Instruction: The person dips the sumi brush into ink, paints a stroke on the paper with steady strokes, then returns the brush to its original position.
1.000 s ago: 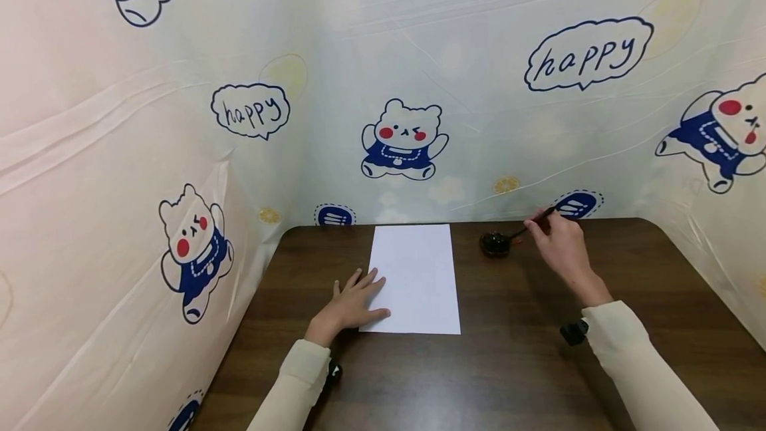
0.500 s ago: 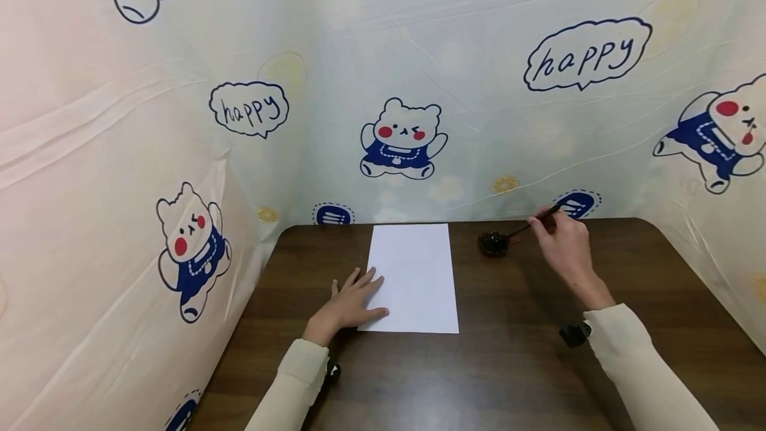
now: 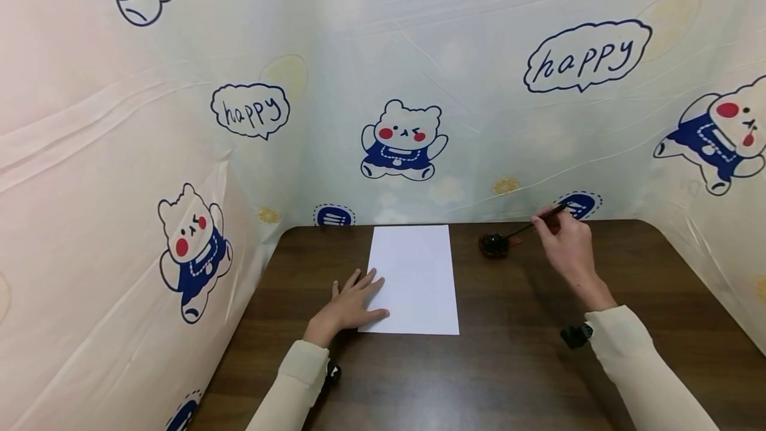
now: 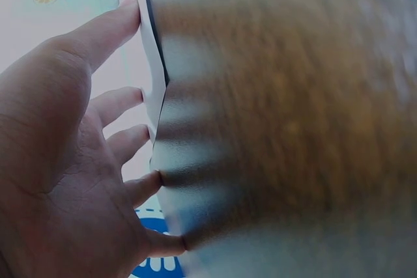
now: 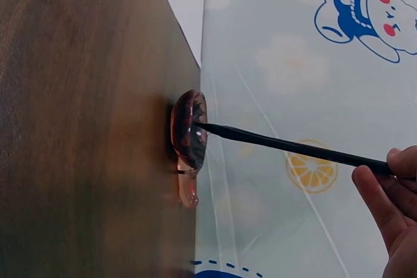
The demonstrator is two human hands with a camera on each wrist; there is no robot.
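Observation:
My left hand [image 3: 349,304] lies with fingers spread over the left edge of a blank white sheet of paper [image 3: 421,278]. In the left wrist view its fingertips touch down on the paper and the table beside it. My right hand [image 3: 570,253] pinches the slim black handle of a brush [image 5: 280,145] between thumb and fingers. The brush slants down to the left, its dark tip inside a small reddish, see-through dish [image 5: 179,125] holding something black and glossy. From the head view the dish's black contents [image 3: 494,245] hide the brush tip.
The dark wooden table [image 3: 413,384] reaches back to a hanging cloth [image 3: 479,72] printed with bears and "happy" bubbles. More of this cloth closes in the left and right sides. The dish stands right of the paper, near the table's far edge.
My right hand has shifted slightly to the right with the brush handle, while the tip stays at the dish. The left hand and paper hold their place.

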